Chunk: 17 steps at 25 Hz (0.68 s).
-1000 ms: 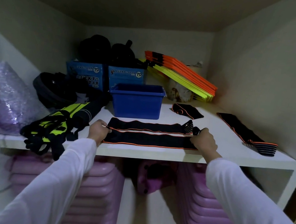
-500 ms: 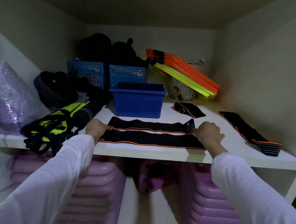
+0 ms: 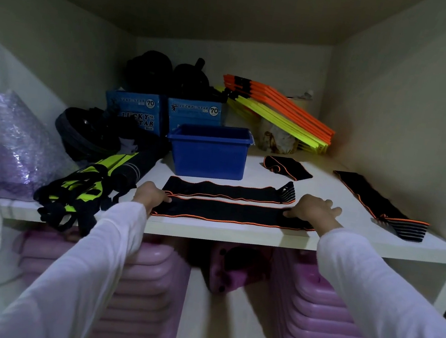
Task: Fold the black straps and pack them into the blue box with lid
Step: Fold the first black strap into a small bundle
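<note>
Head view showed the black strap lying on the shelf, long axis from nine to three o'clock, left hand pinching one end, right hand flat-fingered on the other, blue box at twelve.

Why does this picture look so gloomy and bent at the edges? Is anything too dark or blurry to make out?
Head view: dim light, so the black gear at the back merges into shadow; the wide lens bows the shelf and walls; the white sleeves smear near the bottom edge; the strap under the left hand and right hand stays readable by its orange trim, as does the blue box.
</note>
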{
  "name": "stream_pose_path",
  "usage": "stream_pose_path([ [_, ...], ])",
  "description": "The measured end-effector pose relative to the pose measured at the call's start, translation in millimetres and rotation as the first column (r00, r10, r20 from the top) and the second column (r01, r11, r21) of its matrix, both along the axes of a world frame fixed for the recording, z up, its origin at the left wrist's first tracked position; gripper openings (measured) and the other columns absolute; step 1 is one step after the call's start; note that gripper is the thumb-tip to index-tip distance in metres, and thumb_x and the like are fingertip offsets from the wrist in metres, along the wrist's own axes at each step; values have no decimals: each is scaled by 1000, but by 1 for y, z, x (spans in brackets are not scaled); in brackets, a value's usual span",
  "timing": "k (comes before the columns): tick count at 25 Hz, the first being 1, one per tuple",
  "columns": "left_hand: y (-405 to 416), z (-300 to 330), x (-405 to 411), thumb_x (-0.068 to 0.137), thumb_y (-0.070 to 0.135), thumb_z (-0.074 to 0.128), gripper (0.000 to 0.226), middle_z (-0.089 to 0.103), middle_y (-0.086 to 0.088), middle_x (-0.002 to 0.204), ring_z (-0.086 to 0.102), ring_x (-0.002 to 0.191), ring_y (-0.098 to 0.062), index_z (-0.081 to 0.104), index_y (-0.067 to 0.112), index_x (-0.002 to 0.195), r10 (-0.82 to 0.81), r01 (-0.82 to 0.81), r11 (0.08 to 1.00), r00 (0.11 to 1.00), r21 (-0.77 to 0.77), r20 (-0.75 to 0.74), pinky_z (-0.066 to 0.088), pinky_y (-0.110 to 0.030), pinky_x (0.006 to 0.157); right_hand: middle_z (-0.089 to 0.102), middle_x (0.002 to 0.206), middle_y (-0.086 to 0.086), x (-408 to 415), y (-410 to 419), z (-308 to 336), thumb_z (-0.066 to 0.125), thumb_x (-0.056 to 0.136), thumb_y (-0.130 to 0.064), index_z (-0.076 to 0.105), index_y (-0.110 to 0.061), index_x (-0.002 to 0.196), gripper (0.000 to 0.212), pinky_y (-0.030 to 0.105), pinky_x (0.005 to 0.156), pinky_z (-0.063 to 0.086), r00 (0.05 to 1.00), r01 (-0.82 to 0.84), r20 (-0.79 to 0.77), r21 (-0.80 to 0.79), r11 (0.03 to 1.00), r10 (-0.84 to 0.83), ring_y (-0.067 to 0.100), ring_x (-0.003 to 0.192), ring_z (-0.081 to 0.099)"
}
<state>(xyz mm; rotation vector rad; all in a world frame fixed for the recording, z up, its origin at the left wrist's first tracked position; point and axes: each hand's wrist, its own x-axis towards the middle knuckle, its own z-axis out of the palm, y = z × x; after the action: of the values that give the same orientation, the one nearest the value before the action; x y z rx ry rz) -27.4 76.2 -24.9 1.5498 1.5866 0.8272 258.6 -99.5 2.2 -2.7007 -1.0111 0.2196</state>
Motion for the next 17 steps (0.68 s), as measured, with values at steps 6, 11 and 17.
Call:
stream_pose_path([
  [6,-25,13,11,83,1,63,26,54,-10,67,56,83,-28,52,4,61,35,-35,995,999,95,8,42,-28,67,56,125,12,4,5,-1,62,86,-18,56,-10,105,21,36,99,37,994,-33,-99,169,985,50,31,121,48],
  [11,-25,17,14,87,0,59,34,60,-22,126,56,119,-33,60,-4,122,123,-156,960,980,230,155,42,-27,88,61,120,17,11,9,8,54,90,-15,57,-4,105,18,34,79,45,992,-50,-91,357,933,88,32,106,58],
  [17,-13,38,25,85,3,62,37,63,-18,125,56,119,-30,63,0,122,124,-173,921,979,350,160,42,-28,97,61,121,18,13,23,21,50,90,-12,58,-3,113,26,40,95,43,999,-16,-19,449,893,27,36,114,56],
])
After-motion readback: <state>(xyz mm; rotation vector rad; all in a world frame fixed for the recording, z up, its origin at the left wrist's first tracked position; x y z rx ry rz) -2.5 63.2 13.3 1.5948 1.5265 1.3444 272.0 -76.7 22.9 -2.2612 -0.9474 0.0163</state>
